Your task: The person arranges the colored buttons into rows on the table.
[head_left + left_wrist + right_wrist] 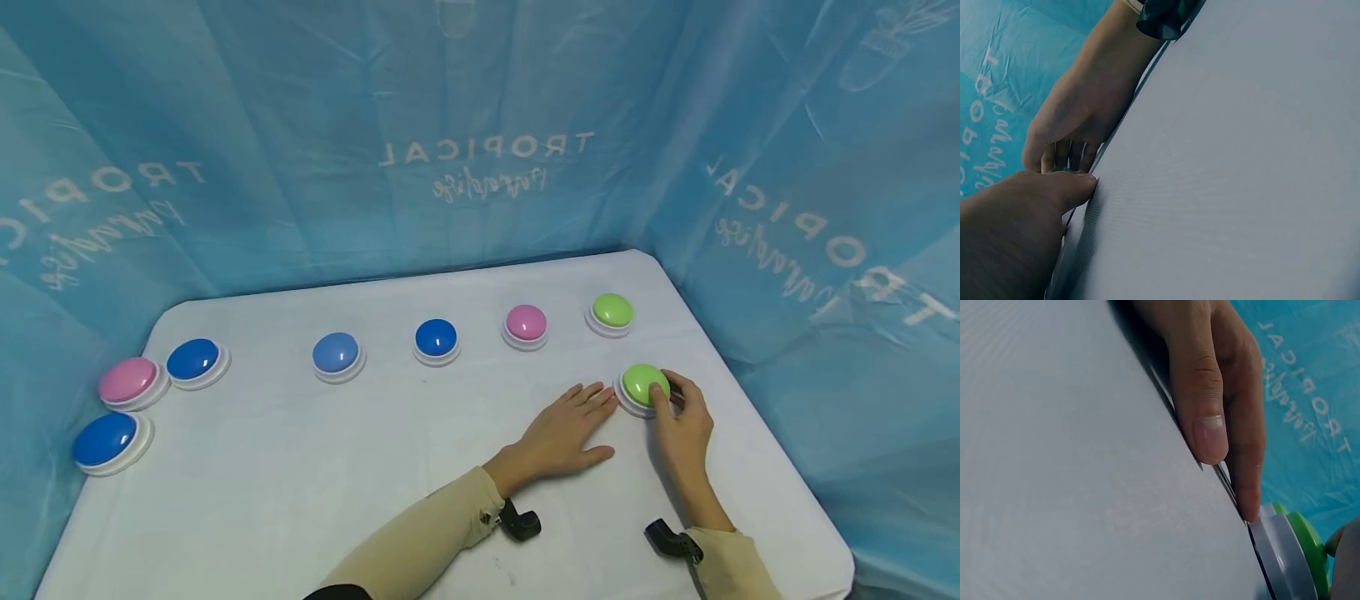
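A green dome button (642, 385) on a white round base sits toward the right of the table. My right hand (684, 421) holds it at its right side, thumb against the dome and the other fingers bent round the edge. Palm down on the table to its left lies my left hand (564, 433), fingers straight and thumb spread. In the right wrist view, a left fingertip (1248, 509) meets the white base of the green button (1313, 550). From the left wrist, my right hand (1094, 100) shows beyond the left thumb (1072, 187), and the button is mostly hidden.
Behind stand a second green button (612, 310), a pink button (526, 323), a blue button (436, 338) and a lighter blue one (336, 353). At the left edge cluster another pink button (129, 380) and two blue buttons (105, 439). Blue printed curtains (480, 217) surround the white table (300, 483).
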`<state>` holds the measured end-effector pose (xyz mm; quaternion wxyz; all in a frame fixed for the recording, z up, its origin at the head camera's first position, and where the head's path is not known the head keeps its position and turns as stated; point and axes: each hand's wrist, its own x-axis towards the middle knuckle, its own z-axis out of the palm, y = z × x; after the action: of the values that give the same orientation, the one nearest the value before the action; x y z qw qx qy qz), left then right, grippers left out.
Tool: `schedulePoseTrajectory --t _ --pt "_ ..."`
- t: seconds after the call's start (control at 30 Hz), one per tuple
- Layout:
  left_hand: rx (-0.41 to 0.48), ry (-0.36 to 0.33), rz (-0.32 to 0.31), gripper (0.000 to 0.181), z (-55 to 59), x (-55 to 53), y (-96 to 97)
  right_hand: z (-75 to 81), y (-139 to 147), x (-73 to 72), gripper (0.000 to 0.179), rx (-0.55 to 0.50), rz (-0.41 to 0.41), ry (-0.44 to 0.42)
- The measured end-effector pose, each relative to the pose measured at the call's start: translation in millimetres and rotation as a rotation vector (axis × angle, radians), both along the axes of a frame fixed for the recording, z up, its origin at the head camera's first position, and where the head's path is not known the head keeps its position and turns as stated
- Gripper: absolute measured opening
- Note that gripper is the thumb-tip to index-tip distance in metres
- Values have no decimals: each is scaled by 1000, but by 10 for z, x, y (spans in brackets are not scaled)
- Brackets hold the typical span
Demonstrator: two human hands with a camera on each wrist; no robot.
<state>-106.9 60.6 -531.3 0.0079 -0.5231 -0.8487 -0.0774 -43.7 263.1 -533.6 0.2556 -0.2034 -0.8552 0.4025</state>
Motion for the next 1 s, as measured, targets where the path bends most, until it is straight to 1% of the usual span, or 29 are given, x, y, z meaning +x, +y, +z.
schedulePoseTrajectory --t 0.03,0.1,0.17,0.23,0.3,0.33,0.37,0.4,0.47,0.5,0.6,0.7,0.8,0.9,1.0 --pt "5 -6 -1 74 -7 -6 -23 -9 -16 -6 43 1 -2 8" --pt "24 -22 -6 70 -5 -14 -74 -14 -52 -20 40 13 -10 64" --pt "43 -40 -8 67 -11 -20 -122 -9 -92 -42 37 53 -8 168" --pt "61 -45 -4 64 -16 -28 -170 17 -153 -75 34 110 35 303" --pt "78 -35 4 62 -27 -25 -227 43 -248 -114 32 165 127 436" --pt "87 -32 7 61 -29 -18 -259 50 -308 -131 30 190 189 481" --pt "97 -29 8 61 -32 -10 -291 53 -376 -143 29 203 260 510" --pt "110 -24 8 60 -33 2 -327 52 -448 -150 29 205 331 522" --pt "143 -15 9 57 -36 35 -409 29 -600 -155 29 187 466 507" --pt "163 -15 8 54 -38 53 -453 11 -674 -149 30 174 526 476" --pt "218 -21 12 47 -55 110 -603 -44 -870 -118 34 141 651 383" --pt "254 -38 20 41 -62 157 -779 -81 -1036 -86 36 150 719 331" --pt "265 -66 29 40 -61 186 -983 -95 -1199 -66 36 165 765 318" --pt "279 -108 37 44 -70 203 -1207 -105 -1365 -58 39 176 814 295" --pt "307 -150 71 48 -76 219 -1498 -106 -1550 -90 48 186 883 271"
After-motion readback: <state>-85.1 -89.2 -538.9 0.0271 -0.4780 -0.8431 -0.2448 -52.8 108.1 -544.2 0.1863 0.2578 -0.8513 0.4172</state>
